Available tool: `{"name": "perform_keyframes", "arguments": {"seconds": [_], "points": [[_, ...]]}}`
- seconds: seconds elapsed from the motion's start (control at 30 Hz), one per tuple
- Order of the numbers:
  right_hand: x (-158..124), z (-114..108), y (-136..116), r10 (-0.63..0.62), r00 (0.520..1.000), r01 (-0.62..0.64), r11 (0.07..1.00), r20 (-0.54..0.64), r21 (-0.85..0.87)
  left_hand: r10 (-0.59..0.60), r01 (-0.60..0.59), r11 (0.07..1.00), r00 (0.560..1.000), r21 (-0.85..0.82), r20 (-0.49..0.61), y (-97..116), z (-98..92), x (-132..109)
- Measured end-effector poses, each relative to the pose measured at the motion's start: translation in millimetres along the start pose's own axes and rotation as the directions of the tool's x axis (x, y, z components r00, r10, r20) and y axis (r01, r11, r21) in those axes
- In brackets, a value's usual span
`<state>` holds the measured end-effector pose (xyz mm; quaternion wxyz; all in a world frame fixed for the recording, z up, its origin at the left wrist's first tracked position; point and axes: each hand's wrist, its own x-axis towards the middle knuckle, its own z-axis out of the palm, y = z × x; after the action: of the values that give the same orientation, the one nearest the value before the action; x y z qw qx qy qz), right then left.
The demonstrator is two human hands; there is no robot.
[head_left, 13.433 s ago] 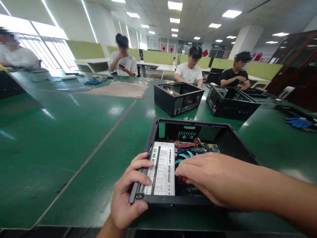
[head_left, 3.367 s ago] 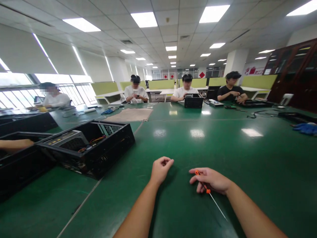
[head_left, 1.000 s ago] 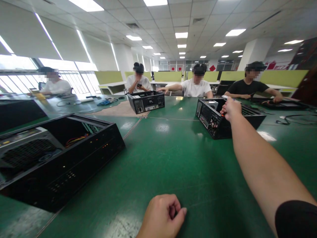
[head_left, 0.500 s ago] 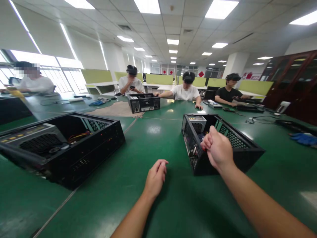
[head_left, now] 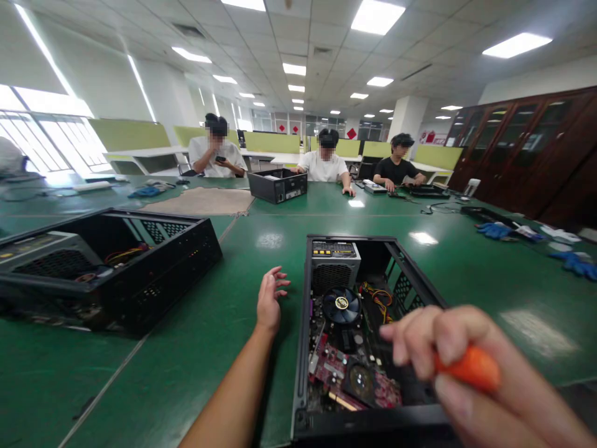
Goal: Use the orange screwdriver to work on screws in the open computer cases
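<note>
An uncovered black computer case (head_left: 302, 348) lies on the table right in front of me. Inside it are a grey power supply (head_left: 333, 264), a round cooling fan (head_left: 342, 305) and a red graphics card (head_left: 338, 367). My right hand (head_left: 448, 348) is held over the case's right side, its fingers wrapped round an orange-handled tool (head_left: 471, 368); no shaft shows, so its kind is unclear. Left of the case, my left hand (head_left: 271, 298) rests by the table with fingers apart and nothing in them.
Another open computer case (head_left: 158, 280) stands on the left of the green table (head_left: 252, 249). Across from me, a person's hand touches a third case (head_left: 278, 186) beside a brown sheet (head_left: 200, 202). Blue gloves (head_left: 578, 264) and cables lie at the right. Other people sit opposite.
The near case now appears closer, and its inside shows far more fully. My right hand has come nearer and to the right with the tool. My left hand's fingers have spread.
</note>
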<state>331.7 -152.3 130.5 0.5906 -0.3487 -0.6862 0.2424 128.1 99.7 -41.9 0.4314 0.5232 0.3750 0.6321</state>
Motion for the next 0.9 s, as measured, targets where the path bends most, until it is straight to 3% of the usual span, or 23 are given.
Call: {"name": "perform_keyframes", "arguments": {"seconds": [0.07, 0.17, 0.27, 0.4, 0.53, 0.9], "points": [[30.4, -32.4, -10.1, 0.108, 0.994, -0.103, 0.96, 0.005, -0.259, 0.067, -0.068, 0.997, 0.996, 0.024, 0.053, 5.8, 5.8, -6.3], [78.0, -55.0, -1.3, 0.121, 0.975, -0.002, 0.844, 0.188, -0.536, 0.209, -0.219, 0.974, 0.965, 0.052, 0.161, 24.3, 12.9, -17.4], [102.0, -59.6, 34.0, 0.179, 0.926, 0.049, 0.817, 0.333, -0.575, 0.33, -0.363, 0.929, 0.898, 0.067, 0.292, 46.2, 14.7, -28.3], [94.7, -65.3, 82.5, 0.221, 0.933, -0.016, 0.811, 0.282, -0.584, 0.421, -0.499, 0.863, 0.794, 0.074, 0.439, 61.2, 15.5, -36.8], [83.9, -71.0, 99.1, 0.155, 0.957, 0.022, 0.803, 0.245, -0.595, 0.422, -0.498, 0.864, 0.796, 0.073, 0.434, 61.7, 17.8, -37.4], [85.8, -69.2, 93.9, 0.152, 0.962, 0.009, 0.814, 0.227, -0.581, 0.375, -0.465, 0.877, 0.82, 0.122, 0.433, 63.3, 17.0, -37.1]]}}
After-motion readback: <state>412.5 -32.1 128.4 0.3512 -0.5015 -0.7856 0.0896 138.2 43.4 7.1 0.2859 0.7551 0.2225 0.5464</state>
